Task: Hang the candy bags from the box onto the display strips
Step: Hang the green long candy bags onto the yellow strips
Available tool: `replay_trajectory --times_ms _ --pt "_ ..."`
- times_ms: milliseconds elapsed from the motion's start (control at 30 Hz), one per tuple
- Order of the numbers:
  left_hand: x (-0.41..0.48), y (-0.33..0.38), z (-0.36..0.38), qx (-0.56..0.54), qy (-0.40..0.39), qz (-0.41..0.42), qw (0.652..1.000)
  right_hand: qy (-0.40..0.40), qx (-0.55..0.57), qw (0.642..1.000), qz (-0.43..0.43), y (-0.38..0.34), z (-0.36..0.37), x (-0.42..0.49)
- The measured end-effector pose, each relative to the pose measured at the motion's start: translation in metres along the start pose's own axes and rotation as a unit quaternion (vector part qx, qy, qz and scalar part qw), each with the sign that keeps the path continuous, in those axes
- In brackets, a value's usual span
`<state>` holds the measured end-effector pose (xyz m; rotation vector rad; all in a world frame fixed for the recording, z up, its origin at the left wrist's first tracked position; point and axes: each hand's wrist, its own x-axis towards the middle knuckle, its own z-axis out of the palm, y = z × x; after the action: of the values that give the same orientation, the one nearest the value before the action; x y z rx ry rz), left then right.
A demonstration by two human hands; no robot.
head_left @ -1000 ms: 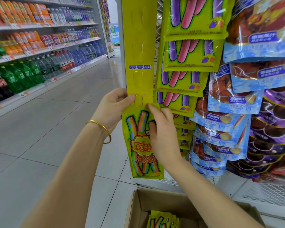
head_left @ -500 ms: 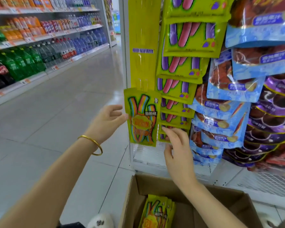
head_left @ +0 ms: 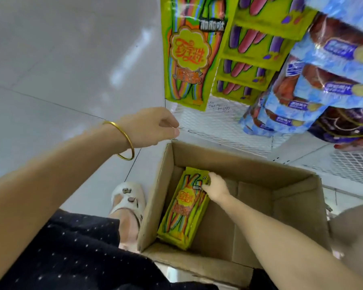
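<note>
Inside the cardboard box (head_left: 260, 176), right hand (head_left: 215, 188) grips stacked candy bags (head_left: 183, 210).

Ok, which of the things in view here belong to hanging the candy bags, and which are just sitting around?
Part of the job:
- rainbow candy bags in the cardboard box
- right hand gripping the top bag
- rainbow bag already hung
- left hand, holding nothing

Just around:
- purple-and-pink candy bags
- blue snack bags
- white wire rack

Hanging candy bag (head_left: 187, 53), far: lime green, rainbow stripes, orange-yellow flower logo. Boxed candy bags (head_left: 182, 210), near: same print. Box (head_left: 260, 176): plain brown. Bangle (head_left: 122, 139), left: gold. Skirt (head_left: 76, 254), near: black, white-speckled.
</note>
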<state>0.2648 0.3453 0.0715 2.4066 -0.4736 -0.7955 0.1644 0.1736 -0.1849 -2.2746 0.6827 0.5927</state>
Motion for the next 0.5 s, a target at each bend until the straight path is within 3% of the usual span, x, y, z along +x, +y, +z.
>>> replay_trajectory --times_ms 133,233,500 --pt "0.004 -0.007 -0.001 0.017 -0.011 -0.019 1.0 0.088 0.2 0.969 0.118 -0.007 0.022 0.015" --pt "0.007 -0.012 -0.003 0.012 -0.023 -0.037 0.999 0.106 0.276 0.937 0.183 -0.017 0.03 0.022" --pt "0.006 -0.012 -0.009 0.02 -0.026 -0.048 0.998 0.026 0.224 0.959 0.171 -0.027 0.041 0.03"
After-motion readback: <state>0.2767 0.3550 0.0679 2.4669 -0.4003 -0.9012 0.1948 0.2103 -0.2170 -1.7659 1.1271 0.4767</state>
